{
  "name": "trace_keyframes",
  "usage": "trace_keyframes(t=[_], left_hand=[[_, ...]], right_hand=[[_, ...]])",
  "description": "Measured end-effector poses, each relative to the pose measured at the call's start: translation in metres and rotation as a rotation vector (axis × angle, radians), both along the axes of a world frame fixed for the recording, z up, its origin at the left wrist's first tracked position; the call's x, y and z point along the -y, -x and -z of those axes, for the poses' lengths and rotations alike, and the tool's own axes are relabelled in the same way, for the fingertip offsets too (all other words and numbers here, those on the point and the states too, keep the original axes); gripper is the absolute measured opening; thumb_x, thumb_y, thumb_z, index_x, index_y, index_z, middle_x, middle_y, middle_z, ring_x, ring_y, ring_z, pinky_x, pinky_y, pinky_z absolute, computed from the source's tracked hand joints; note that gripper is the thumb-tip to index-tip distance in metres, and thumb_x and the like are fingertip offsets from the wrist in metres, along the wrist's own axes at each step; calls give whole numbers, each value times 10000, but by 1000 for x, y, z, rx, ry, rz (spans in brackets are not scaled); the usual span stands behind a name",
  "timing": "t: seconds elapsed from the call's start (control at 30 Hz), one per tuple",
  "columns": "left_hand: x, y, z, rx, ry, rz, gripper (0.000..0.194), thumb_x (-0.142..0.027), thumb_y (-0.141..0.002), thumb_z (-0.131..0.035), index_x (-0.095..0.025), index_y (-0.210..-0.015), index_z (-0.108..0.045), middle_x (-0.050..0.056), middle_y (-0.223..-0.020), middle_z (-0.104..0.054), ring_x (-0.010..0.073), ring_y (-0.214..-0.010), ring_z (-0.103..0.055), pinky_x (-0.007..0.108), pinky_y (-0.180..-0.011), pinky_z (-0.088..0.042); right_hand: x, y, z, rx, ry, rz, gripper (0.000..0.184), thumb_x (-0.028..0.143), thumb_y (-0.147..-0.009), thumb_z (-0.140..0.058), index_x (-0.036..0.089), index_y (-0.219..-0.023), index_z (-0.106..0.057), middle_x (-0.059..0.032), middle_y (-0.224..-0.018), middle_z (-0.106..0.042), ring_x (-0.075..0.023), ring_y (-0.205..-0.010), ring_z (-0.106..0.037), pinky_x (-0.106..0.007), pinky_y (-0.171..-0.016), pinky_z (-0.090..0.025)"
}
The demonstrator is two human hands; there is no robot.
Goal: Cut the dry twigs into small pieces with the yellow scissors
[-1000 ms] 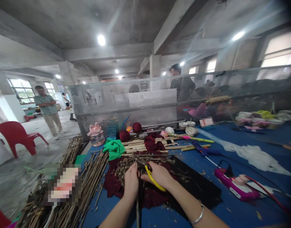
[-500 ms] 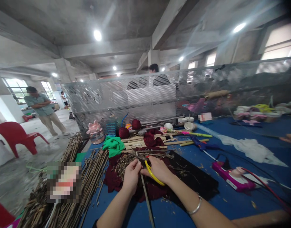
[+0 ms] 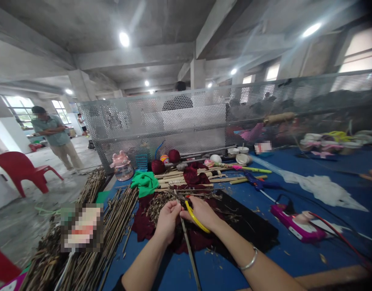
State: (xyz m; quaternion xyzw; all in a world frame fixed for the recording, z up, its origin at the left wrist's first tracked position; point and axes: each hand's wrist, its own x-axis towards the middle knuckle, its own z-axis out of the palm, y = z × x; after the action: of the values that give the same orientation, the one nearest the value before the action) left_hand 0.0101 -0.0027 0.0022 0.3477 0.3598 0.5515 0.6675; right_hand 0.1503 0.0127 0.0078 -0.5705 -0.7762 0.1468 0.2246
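Between thumb and fingers, my left hand (image 3: 169,218) pinches a long thin dried stalk (image 3: 188,250) near its upper end. The stalk slants down toward the table's front edge. My right hand (image 3: 202,212) is closed on yellow-handled scissors (image 3: 195,218), whose dark blades point up and left beside the stalk's top. The fingertips of both hands nearly meet there. Beneath them lies a heap of dry plant clippings (image 3: 155,206) on a dark red cloth (image 3: 142,226). A bundle of brown stalks (image 3: 116,234) lies to the left of my left arm.
Behind the clippings are a green cloth (image 3: 144,182), dark red yarn balls (image 3: 174,156) and pale sticks (image 3: 174,182). On the right are a blue glue gun (image 3: 257,182) and a purple power strip (image 3: 296,226) with cables. A perforated metal screen (image 3: 174,121) stands behind the table.
Both hands have shifted very slightly, staying at the stalk's upper end with the scissors. Behind the screen, a person has moved to the left.
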Motion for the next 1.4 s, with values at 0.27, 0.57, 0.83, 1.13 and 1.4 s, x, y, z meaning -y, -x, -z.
trace_keyframes(t=[0.27, 0.57, 0.83, 1.13, 1.4], left_hand=[[2, 2, -5, 31, -13, 22, 384, -374, -537, -740, -145, -762, -528, -22, -620, -570, 64, -508, -506, 189, -529, -377], [0, 2, 0, -16, -15, -72, 383, -353, -527, -743, -152, -740, -497, -41, -581, -558, 53, -461, -484, 169, -467, -350], [-2, 4, 0, -43, -28, -40, 394, -395, -545, -724, -160, -760, -492, -23, -632, -576, 59, -481, -506, 171, -473, -364], [2, 3, -5, -67, -10, -43, 389, -394, -563, -713, -178, -768, -462, -64, -582, -523, 33, -437, -452, 152, -435, -359], [1, 1, -1, -91, -2, -74, 394, -405, -564, -709, -170, -749, -452, -61, -556, -517, 45, -441, -465, 163, -434, -378]], right_hand=[[7, 5, -3, -6, 89, 18, 481, 607, -737, -454, 172, -932, -517, -83, -866, -618, -220, -820, -583, -250, -623, -343], [9, 8, -8, -2, 132, 12, 512, 656, -739, -391, 172, -777, -552, -74, -777, -629, -192, -687, -589, -235, -546, -330], [7, 11, -4, 53, 74, 70, 527, 654, -733, -406, 167, -898, -517, -98, -852, -628, -238, -812, -597, -261, -616, -351], [7, 12, -3, -50, 80, 5, 499, 638, -751, -396, 168, -845, -532, -80, -828, -624, -191, -752, -579, -229, -589, -344], [8, 10, -7, -117, 130, -55, 540, 636, -752, -388, 140, -733, -601, -64, -711, -636, -170, -622, -563, -214, -519, -340]])
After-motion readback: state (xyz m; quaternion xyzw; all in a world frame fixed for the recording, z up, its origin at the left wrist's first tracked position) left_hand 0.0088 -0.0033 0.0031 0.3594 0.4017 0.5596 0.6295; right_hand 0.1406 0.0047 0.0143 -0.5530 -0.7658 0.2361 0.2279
